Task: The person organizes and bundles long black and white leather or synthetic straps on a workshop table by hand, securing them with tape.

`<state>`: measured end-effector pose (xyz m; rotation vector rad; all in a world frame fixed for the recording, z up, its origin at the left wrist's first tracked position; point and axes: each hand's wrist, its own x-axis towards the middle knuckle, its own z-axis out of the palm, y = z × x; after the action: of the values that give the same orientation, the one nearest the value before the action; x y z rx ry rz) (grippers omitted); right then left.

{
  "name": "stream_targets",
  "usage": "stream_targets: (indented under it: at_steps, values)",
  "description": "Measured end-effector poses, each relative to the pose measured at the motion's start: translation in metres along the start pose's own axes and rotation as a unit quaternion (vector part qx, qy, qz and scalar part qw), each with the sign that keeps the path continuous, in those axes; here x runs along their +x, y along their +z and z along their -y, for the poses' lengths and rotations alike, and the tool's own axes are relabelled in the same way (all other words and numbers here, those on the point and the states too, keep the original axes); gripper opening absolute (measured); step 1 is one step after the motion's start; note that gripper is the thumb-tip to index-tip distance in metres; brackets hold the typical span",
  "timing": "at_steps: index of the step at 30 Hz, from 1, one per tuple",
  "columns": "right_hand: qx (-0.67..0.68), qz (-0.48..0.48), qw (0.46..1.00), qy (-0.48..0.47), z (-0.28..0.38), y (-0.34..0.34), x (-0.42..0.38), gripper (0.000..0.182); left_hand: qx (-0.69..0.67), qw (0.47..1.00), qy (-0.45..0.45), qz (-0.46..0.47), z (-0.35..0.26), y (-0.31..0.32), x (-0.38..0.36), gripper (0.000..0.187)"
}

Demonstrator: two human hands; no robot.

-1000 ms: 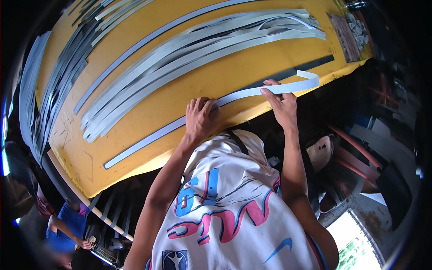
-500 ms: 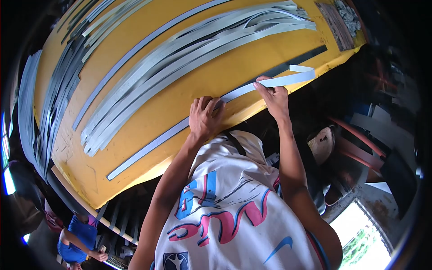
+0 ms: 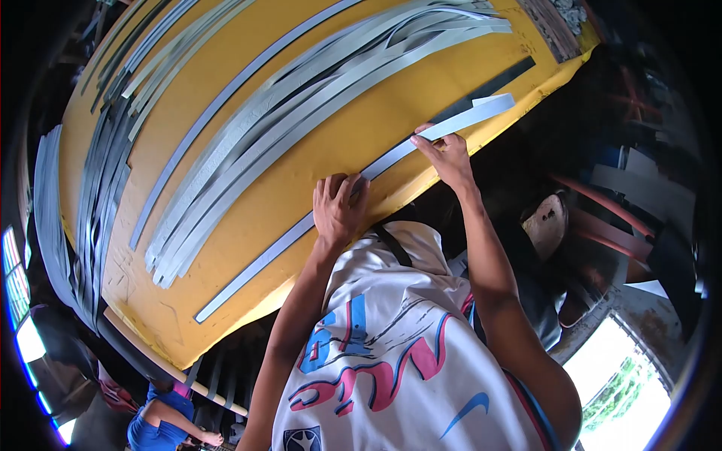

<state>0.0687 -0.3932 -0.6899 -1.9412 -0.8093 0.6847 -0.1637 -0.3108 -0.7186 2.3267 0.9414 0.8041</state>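
A light strip (image 3: pixel 258 263) lies over a dark strip (image 3: pixel 505 81) along the near side of the yellow table. My left hand (image 3: pixel 340 207) presses down on the light strip, its fingers bent and close together. Further right, my right hand (image 3: pixel 444 155) pinches the same strip between thumb and fingers. Beyond that pinch, the strip's loose end rises and curls back above the dark strip.
The yellow table (image 3: pixel 226 301) holds a wide bundle of pale strips (image 3: pixel 301 105), a single long strip (image 3: pixel 184 150) and grey strips (image 3: pixel 101 203) hanging over the left edge. A person in blue (image 3: pixel 162 421) is at lower left.
My right hand has come slightly left, nearer my left hand, and the strip's raised end sits lower. The whole view has shifted a little.
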Motion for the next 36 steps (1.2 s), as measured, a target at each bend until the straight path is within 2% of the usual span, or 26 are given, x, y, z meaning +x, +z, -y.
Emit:
stream_targets:
  at_steps: [13,19,24,30,36]
  values:
    - [-0.011,-0.006,1.000,0.001,-0.014,0.002,0.001,0.023,0.002,1.000,-0.005,0.016,0.001,0.001,0.000,0.026]
    - [0.029,-0.019,0.999,0.022,-0.015,0.005,0.001,0.021,0.005,1.000,-0.005,0.020,0.001,0.002,-0.001,0.026]
    - [0.014,-0.020,1.000,-0.012,-0.016,0.005,0.001,0.023,-0.003,1.000,0.006,0.015,0.003,0.004,-0.002,0.029]
    - [-0.022,0.011,0.999,0.020,-0.007,0.000,0.002,0.025,-0.001,1.000,0.008,0.019,0.004,0.004,-0.002,0.031]
    - [-0.037,-0.006,0.999,-0.008,-0.015,0.005,0.002,0.026,0.002,1.000,-0.002,0.025,-0.002,0.000,0.003,0.025]
